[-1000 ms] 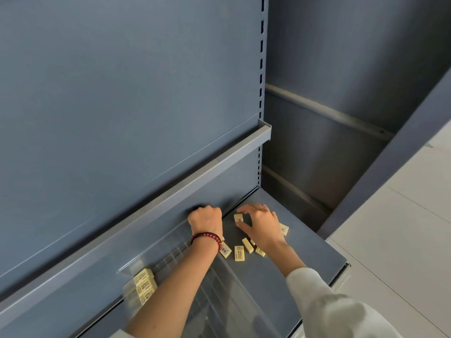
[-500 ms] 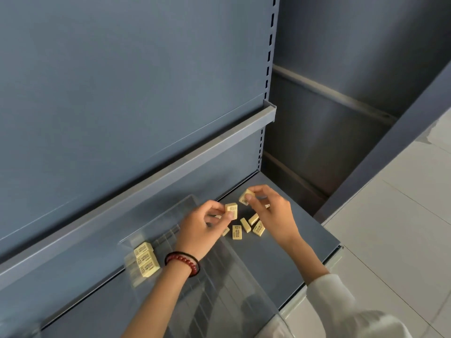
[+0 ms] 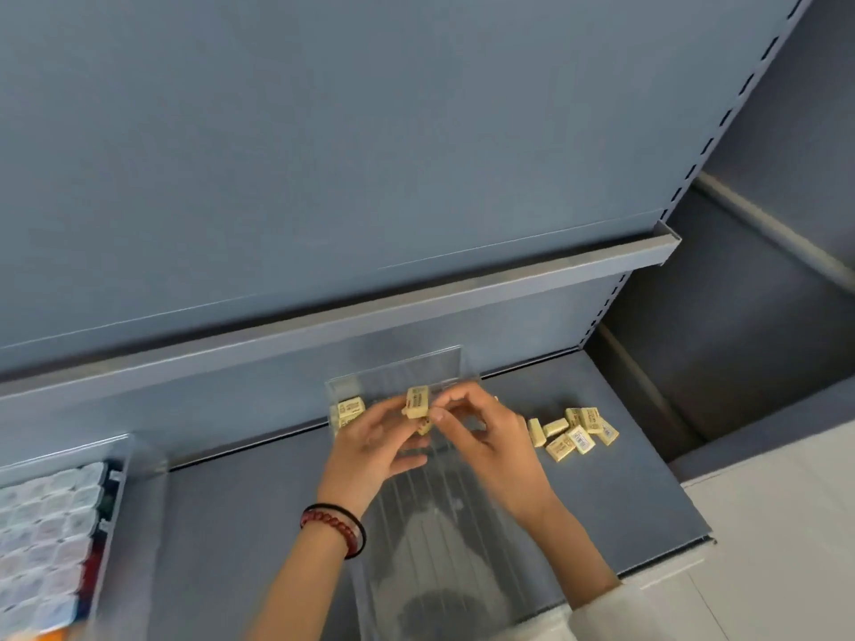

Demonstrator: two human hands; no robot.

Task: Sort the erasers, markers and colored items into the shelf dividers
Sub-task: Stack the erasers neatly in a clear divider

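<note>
— Several small cream-yellow rectangular erasers [image 3: 573, 432] lie loose in a cluster on the flat dark grey metal shelf [image 3: 638, 492], just right of your hands.
— What surrounds that surface?
— A grey back panel [image 3: 324, 155] rises behind it, and the pale grey lip of the upper shelf [image 3: 462, 289] runs across above your hands. At the right the shelf ends by a slotted upright [image 3: 725, 127]; past its front edge lie white floor tiles [image 3: 786, 525].
— And the dividers?
— A clear plastic divider bin [image 3: 398, 370] stands under your hands, its ribbed floor running toward you. Two or so matching erasers [image 3: 350, 407] sit in its back left corner. Far left, well apart, a second clear tray [image 3: 134, 455] holds rows of white-capped pieces [image 3: 51, 525].
— My hands?
— Your left hand [image 3: 370, 448], a red bead bracelet [image 3: 331, 525] at its wrist, pinches one cream eraser [image 3: 418, 402] between thumb and curled fingers above the bin's back end. Your right hand [image 3: 490, 446] has its fingers curled, thumb and forefinger tips right at that eraser's edge; whether they grip it I cannot tell.
— Room to move?
— A wide strip of grey shelf shows between the two clear containers, and more in front of the loose cluster, up to the front edge.
</note>
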